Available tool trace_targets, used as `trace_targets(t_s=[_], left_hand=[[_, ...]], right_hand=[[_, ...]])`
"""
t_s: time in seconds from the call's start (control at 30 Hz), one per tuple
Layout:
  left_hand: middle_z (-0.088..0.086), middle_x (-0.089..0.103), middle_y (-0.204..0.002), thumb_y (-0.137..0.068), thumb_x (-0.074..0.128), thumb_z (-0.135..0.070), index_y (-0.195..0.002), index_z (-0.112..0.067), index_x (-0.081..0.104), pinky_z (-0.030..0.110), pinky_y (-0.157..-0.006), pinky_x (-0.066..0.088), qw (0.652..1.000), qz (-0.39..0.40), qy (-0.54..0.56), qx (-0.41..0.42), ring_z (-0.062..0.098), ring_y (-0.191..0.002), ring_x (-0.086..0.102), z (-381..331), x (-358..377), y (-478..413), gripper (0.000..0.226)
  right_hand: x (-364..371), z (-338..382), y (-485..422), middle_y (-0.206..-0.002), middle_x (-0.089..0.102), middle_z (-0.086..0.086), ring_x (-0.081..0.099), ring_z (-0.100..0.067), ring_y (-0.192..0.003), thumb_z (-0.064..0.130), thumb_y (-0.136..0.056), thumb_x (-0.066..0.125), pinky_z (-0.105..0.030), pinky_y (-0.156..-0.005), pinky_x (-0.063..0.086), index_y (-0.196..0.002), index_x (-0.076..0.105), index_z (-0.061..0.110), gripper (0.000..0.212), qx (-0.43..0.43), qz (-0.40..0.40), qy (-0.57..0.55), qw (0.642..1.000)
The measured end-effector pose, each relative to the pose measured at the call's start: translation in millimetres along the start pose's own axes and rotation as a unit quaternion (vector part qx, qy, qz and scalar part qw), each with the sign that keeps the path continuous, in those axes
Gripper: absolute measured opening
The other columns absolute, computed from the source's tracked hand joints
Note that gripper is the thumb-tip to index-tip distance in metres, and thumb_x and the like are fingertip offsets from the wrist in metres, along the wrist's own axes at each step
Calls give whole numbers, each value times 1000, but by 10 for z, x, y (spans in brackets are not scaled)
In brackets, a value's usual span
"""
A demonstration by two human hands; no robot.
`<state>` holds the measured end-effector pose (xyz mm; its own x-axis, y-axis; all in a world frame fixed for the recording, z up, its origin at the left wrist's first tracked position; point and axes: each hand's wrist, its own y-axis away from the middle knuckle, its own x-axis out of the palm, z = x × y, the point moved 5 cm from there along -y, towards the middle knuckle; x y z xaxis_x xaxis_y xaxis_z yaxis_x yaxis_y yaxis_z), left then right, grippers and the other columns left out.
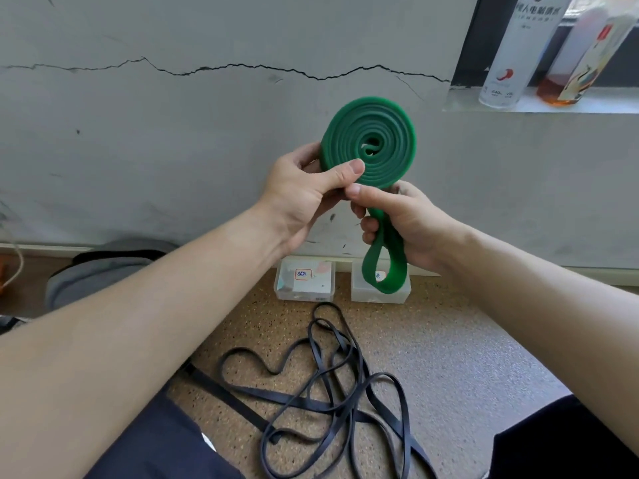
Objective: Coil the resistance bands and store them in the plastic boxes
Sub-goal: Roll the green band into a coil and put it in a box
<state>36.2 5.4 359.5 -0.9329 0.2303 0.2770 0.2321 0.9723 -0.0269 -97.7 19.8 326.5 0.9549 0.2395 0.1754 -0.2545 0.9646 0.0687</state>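
A green resistance band (380,133) is wound into a flat spiral, held up in front of the wall. My left hand (304,198) pinches the coil's lower left edge between thumb and fingers. My right hand (397,219) grips the loose tail just below the coil, and the tail's end loop hangs down in front of the right plastic box (401,295). A second clear plastic box (306,281) with a label stands to its left, against the wall. Several black bands (328,385) lie tangled on the floor between my legs.
A cracked grey wall rises close in front. A window ledge (536,103) at upper right carries a white can (515,53) and a bottle (584,53). A grey cushion-like thing (100,271) lies on the floor at left. My dark trouser legs frame the speckled floor.
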Motion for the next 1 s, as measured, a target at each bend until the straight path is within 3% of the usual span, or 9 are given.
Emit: trace_targets(t_s=[0.1,0.2,0.27,0.33,0.47,0.7,0.83,1.0], left_hand=[[18,74,-110,-86,71,0,-112,-1,68,45,-93,57,999,3,-35,-2,31,-97,72,-77,-34,-10,26],[15,75,-108,-84,72,-1,-117,-1,67,38,-88,60,999,6,-53,2,28,-97,74,-169,-98,-32,33],[12,76,-106,-84,72,-2,-117,-3,68,34,-83,60,997,19,-71,-3,26,-96,75,-205,-157,-37,34],[10,77,-103,-82,73,-4,-116,-6,69,32,-80,59,994,43,-104,-13,25,-94,75,-220,-193,-20,34],[13,76,-106,-71,78,-8,-118,-5,68,35,-81,61,981,88,-169,-21,28,-96,75,-230,-180,8,48],[14,77,-104,-67,79,-9,-115,-7,69,31,-77,60,970,121,-207,-34,27,-95,75,-249,-143,20,49],[14,74,-111,-85,70,-3,-122,0,63,33,-85,59,993,78,-86,0,26,-98,73,-230,-41,66,37],[14,72,-103,-88,67,3,-112,-3,64,31,-78,60,997,-16,69,4,25,-89,72,-50,130,74,25]], right_hand=[[-6,20,12,-69,54,4,48,-10,-53,35,-78,76,-24,-54,41,-105,60,10,41,12,3,40,999],[-63,87,48,-70,54,3,53,-13,-57,34,-78,82,-24,-57,50,-108,64,-1,50,23,26,93,995],[-142,112,78,-73,54,2,55,-12,-61,35,-76,81,-31,-67,59,-116,62,-8,61,42,43,119,991],[-201,119,103,-75,56,1,57,-11,-64,31,-75,84,-36,-71,61,-115,64,-7,58,61,65,130,987],[-267,96,117,-67,58,2,57,-11,-62,26,-70,79,-33,-62,58,-96,67,4,36,89,83,158,980],[-217,59,116,-70,60,-4,56,-14,-62,23,-71,80,-31,-55,53,-97,65,7,34,61,93,172,979],[-118,126,95,-70,57,-3,54,-13,-61,24,-76,78,-30,-54,51,-91,65,11,23,-5,53,90,994],[53,123,69,-69,59,0,53,-13,-61,23,-85,78,-28,-53,48,-83,64,15,17,-35,-14,8,999]])
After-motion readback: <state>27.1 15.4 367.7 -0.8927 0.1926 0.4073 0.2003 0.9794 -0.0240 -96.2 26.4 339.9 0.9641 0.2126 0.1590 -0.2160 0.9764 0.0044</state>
